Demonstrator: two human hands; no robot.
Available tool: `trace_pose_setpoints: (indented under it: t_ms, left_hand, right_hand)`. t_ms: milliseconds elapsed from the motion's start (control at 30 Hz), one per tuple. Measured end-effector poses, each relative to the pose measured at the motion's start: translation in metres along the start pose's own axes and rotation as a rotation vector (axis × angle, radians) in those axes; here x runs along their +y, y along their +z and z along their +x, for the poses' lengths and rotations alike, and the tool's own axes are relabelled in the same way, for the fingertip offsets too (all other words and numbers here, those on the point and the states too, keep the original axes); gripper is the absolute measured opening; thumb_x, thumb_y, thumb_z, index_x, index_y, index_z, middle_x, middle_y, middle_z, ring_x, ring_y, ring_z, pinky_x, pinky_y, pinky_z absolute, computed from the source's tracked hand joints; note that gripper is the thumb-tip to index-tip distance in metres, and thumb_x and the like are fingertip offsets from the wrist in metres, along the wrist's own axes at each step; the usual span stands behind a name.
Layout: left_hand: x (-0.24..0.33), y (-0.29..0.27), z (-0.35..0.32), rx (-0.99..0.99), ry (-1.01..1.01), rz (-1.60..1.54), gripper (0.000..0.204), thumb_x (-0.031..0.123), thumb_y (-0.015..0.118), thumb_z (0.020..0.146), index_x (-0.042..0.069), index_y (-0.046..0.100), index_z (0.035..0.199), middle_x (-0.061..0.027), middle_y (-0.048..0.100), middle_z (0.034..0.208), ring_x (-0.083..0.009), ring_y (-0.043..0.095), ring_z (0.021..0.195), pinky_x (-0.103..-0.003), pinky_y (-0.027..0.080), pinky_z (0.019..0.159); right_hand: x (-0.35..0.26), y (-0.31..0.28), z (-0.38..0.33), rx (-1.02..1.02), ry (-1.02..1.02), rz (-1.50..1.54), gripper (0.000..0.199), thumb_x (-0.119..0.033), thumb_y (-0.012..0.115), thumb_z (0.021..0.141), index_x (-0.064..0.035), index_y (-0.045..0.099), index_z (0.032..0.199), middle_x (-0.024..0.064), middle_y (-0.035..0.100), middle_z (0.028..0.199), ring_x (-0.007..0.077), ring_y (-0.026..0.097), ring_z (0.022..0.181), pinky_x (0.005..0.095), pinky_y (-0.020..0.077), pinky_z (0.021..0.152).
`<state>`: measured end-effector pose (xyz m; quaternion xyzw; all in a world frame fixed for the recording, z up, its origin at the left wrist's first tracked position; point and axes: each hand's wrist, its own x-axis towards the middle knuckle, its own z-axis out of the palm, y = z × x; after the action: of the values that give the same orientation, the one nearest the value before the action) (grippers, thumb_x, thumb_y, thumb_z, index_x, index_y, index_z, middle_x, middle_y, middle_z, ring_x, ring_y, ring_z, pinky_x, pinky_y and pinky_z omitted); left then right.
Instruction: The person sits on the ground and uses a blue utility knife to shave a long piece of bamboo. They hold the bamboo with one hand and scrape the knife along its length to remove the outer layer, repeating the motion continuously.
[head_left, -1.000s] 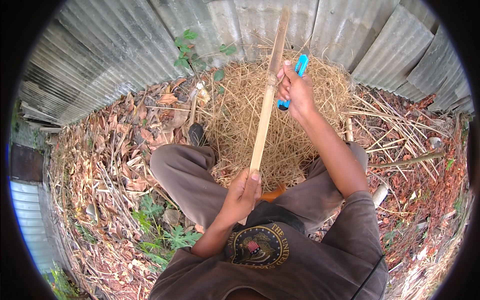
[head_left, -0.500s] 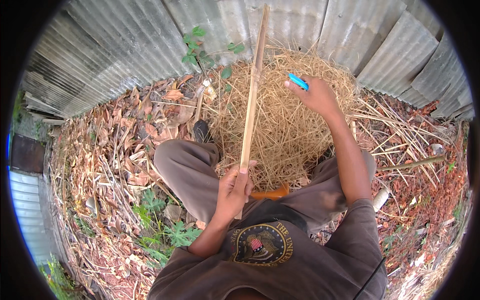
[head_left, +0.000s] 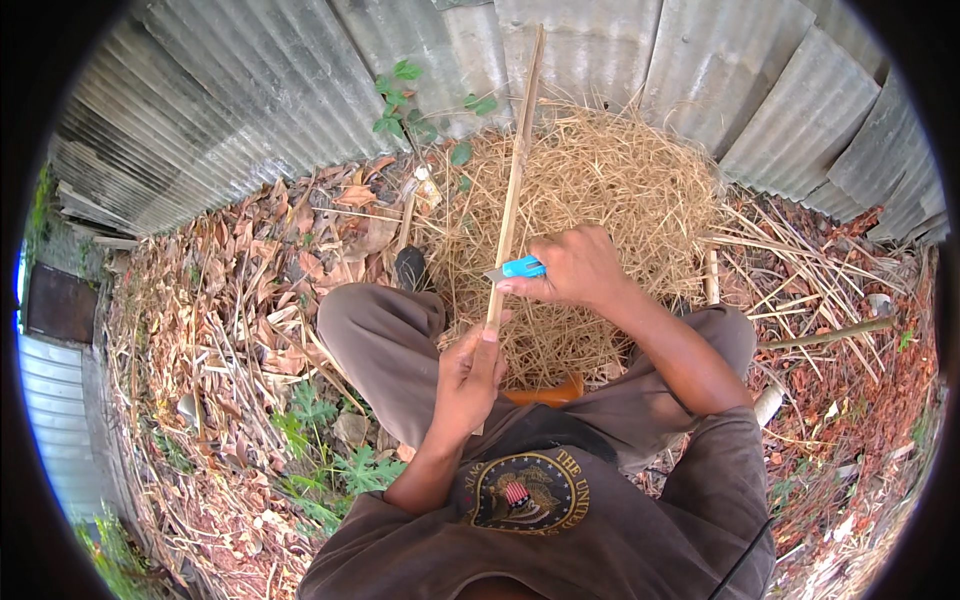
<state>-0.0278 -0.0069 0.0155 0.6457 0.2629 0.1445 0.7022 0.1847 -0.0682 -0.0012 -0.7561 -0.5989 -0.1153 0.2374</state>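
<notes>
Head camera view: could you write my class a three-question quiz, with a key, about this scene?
1. Which hand grips the long, pale, wood-like strip?
2. True or false: the grey metal blade of the bright blue cutter points towards the strip.
3. What stands behind the dry, straw-coloured grass heap: A, brown wooden boards; B, grey corrugated metal sheets; C, red bricks?

Key: 1. The left hand. 2. True. 3. B.

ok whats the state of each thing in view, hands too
Left hand: closed around the wooden strip's near end
Right hand: closed around the blue cutter
Wooden strip: held, far end pointing away
Blue cutter: blade out, at the strip
Straw heap: loose
Corrugated sheets: standing, overlapping
</notes>
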Motion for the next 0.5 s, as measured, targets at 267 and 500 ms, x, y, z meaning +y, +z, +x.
trace_pose_setpoints:
  t_ms: [267, 500]
  left_hand:
    - [-0.009, 0.003, 0.008, 0.009, 0.076, 0.125, 0.032, 0.021, 0.040, 0.104, 0.000, 0.056, 0.123, 0.0061, 0.038, 0.057, -0.0009, 0.032, 0.048, -0.019, 0.027, 0.043]
    - [-0.015, 0.014, -0.010, -0.033, -0.006, 0.054, 0.031, 0.021, 0.041, 0.104, 0.000, 0.056, 0.120, 0.0066, 0.036, 0.058, -0.0013, 0.031, 0.050, -0.020, 0.026, 0.045]
  right_hand:
    - [0.027, 0.022, 0.007, 0.122, -0.068, -0.055, 0.073, -0.082, 0.048, 0.075, -0.0118, 0.059, 0.055, 0.0046, 0.053, 0.046, 0.0223, 0.057, 0.040, 0.0358, 0.0441, 0.041]
    - [0.096, 0.023, 0.028, -0.054, 0.168, -0.185, 0.071, -0.079, 0.047, 0.078, -0.0104, 0.063, 0.064, 0.0071, 0.057, 0.049, 0.0278, 0.061, 0.048, 0.0429, 0.0474, 0.047]
